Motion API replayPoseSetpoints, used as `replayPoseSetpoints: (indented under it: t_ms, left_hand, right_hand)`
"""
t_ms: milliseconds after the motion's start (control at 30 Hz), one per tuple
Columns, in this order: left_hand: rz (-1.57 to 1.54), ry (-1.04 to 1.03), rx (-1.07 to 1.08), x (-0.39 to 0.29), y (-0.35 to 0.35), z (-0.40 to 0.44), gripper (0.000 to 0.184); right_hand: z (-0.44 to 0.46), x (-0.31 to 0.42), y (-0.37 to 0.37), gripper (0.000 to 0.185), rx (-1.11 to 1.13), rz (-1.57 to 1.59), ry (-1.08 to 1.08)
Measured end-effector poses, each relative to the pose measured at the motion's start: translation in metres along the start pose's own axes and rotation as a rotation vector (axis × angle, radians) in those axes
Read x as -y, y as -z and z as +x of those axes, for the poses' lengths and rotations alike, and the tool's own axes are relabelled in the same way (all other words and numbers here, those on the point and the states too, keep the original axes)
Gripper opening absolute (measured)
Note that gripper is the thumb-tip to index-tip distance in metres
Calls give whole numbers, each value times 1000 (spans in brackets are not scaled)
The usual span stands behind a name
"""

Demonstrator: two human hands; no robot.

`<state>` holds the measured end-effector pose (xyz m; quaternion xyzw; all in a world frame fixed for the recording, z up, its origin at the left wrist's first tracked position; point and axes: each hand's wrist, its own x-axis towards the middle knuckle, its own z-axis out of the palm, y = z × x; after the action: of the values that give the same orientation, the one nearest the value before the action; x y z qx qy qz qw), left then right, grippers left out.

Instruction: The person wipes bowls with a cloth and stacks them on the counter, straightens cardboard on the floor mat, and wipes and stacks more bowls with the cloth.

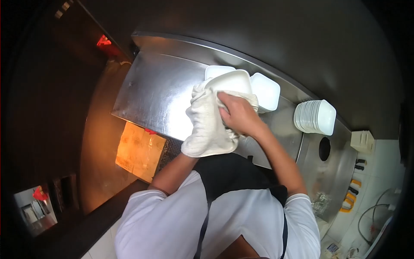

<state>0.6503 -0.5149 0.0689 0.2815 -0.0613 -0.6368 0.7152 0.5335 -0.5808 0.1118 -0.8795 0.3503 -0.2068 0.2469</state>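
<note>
- Cloth [202,125], off-white, bunched around the lower part of a white dish [235,80] that sat tilted over the steel counter [151,86].
- Right hand [241,114] was closed on cloth, pressed at the dish's 6 o'clock side.
- Left forearm [174,172] ran under the cloth from 7 o'clock; hand covered, couldn't tell its grip.
- From the dish: square white dishes [265,91] just beside at 3-4 o'clock, taller dish stack [312,116] at 4, wooden-looking board [140,149] at 8.
</note>
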Motion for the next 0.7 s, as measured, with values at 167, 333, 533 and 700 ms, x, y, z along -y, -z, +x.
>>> replayPoseSetpoints:
  t_ms: [167, 333, 533, 700]
  left_hand:
    - [1779, -756, 123, -58, -37, -24, 69]
    - [1618, -643, 574, -77, -33, -12, 31]
    - [1232, -568, 109, 21, 57, 36, 16]
    - [1320, -392, 18, 3, 85, 75, 14]
  right_hand:
    - [-15, -36, 36, 46, -456, -216, 28]
    - [-30, -8, 8, 56, -421, 1129, -204]
    - [-50, -26, -70, 42, -364, 1088, -598]
    - [-86, -30, -75, 40, -307, 1044, -699]
